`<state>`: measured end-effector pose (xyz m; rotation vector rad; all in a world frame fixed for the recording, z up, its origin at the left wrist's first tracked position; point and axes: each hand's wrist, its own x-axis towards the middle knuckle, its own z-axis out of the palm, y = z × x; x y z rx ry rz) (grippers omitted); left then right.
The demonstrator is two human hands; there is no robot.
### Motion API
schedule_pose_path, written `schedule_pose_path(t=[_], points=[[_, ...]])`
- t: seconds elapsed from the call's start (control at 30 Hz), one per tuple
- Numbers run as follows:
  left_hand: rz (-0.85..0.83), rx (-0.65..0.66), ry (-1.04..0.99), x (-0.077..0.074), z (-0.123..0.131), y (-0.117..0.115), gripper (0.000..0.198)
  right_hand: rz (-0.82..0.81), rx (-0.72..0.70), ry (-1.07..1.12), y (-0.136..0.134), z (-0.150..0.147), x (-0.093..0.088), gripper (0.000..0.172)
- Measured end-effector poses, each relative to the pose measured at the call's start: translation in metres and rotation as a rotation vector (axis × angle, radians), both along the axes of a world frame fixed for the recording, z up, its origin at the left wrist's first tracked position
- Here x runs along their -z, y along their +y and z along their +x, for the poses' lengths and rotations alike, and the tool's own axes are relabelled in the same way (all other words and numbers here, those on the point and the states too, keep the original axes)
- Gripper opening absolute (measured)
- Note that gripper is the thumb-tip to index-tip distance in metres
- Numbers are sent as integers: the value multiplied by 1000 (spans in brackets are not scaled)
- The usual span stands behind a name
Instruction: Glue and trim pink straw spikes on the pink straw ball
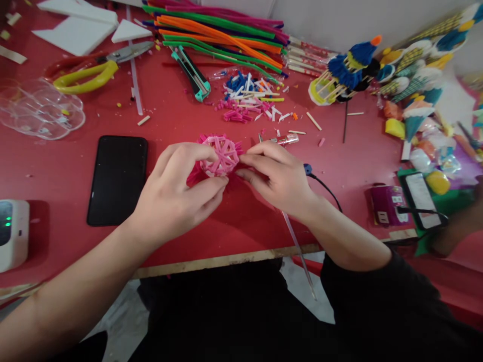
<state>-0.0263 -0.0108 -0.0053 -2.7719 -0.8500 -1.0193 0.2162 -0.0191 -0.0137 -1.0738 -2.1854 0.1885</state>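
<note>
A small round pink craft piece (222,155) with spoke-like strips and a fuzzy pink edge is held above the red table. My left hand (183,188) grips it from the left, the index finger at its top left and the thumb beneath. On the right side, my right hand (277,173) has its fingertips pinched at the edge of the piece; whatever small thing lies between them is too small to make out. Beyond the hands lies a pile of cut pink, blue and white bits (245,98). A glue-like clear stick (298,251) hangs past the table edge below my right hand.
A black phone (117,180) lies left of my left hand. Further back are yellow-handled pliers (87,79), a teal cutter (191,74) and colourful pipe cleaners (226,37). A blue figure (345,70) stands back right. A purple box (390,205) is at right, near another person's blurred arm (458,229).
</note>
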Motion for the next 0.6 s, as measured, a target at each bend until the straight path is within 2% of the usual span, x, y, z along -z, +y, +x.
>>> schedule_pose_path(t=[0.17, 0.33, 0.6], points=[[71, 31, -44, 3, -1, 3, 11, 23, -20, 22, 3, -1, 0, 11], [-14, -6, -25, 2, 0, 1, 11, 19, 1, 6, 4, -1, 2, 13], [-43, 22, -64, 3, -2, 2, 18, 25, -4, 40, 6, -3, 4, 9]])
